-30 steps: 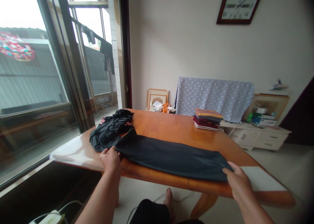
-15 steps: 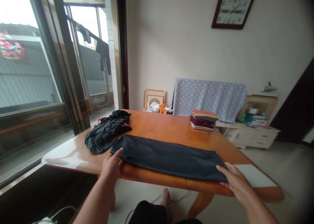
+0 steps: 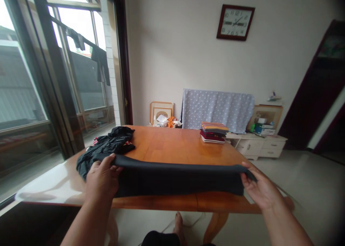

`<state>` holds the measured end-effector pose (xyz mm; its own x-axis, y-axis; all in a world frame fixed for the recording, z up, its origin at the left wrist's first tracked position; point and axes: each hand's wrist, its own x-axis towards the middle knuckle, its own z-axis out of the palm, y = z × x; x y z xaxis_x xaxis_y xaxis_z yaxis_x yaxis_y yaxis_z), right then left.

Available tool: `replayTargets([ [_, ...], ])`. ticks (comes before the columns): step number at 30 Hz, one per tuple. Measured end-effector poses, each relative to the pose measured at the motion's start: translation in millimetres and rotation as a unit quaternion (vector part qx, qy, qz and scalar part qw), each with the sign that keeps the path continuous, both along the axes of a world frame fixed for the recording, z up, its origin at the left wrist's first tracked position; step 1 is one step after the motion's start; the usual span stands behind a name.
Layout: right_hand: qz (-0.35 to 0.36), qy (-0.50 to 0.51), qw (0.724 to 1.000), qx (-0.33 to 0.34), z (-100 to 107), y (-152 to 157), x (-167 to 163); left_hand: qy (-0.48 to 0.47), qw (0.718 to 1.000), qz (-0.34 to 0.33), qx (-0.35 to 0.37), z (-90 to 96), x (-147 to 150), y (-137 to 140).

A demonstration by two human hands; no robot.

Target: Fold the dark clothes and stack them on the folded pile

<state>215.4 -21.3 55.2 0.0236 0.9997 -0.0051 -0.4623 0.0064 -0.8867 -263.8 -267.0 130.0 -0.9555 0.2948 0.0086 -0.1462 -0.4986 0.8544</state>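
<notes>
— Head view. Grip?
— My left hand (image 3: 100,179) and right hand (image 3: 261,189) each pinch one end of the dark cloth (image 3: 179,180), six o'clock on the table (image 3: 167,145).
— Risk?
— Could skew, I judge, if my pull is uneven.
— Count?
— One cloth; one rumpled pile (image 3: 111,141), ten o'clock; one folded stack (image 3: 213,133), one o'clock.

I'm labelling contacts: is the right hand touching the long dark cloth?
Touching: the head view shows the right hand gripping one end of the long dark cloth.

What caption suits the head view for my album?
Left fingers and right fingers grip a long dark cloth over a wooden table.
</notes>
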Motion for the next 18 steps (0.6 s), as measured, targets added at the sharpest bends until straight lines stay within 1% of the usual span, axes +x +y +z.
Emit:
replayTargets([
  [2,-0.008,0.001,1.0,0.001,6.4,7.9,-4.3,0.003,1.0,-0.021,-0.001,6.9,-5.2,10.7],
  [4,0.0,0.008,1.0,-0.005,8.2,16.5,-14.7,-0.018,0.998,-0.052,-0.013,3.3,-11.8,29.3],
  [7,0.018,0.034,0.999,-0.032,2.9,27.5,-32.8,-0.049,0.989,-0.124,-0.06,-17.3,-19.4,59.3],
  [9,0.011,0.035,0.998,-0.054,-4.9,31.4,-40.0,-0.031,0.984,-0.139,-0.104,-35.2,-23.5,71.6],
  [10,0.004,0.026,0.998,-0.054,-9.5,31.9,-41.6,-0.017,0.983,-0.133,-0.122,-43.5,-26.0,74.6],
  [12,-0.008,-0.008,0.999,-0.034,-18.9,30.4,-41.6,0.009,0.983,-0.112,-0.148,-57.3,-32.3,74.9],
  [15,-0.015,-0.087,0.996,-0.001,-30.7,25.3,-40.3,0.035,0.982,-0.075,-0.169,-69.2,-44.0,66.8],
  [17,-0.039,-0.171,0.984,0.03,-37.2,23.2,-40.7,0.055,0.982,-0.04,-0.174,-73.3,-51.8,58.3],
  [18,-0.055,-0.222,0.972,0.054,-40.6,23.1,-40.9,0.068,0.982,-0.021,-0.177,-75.0,-55.4,53.3],
])
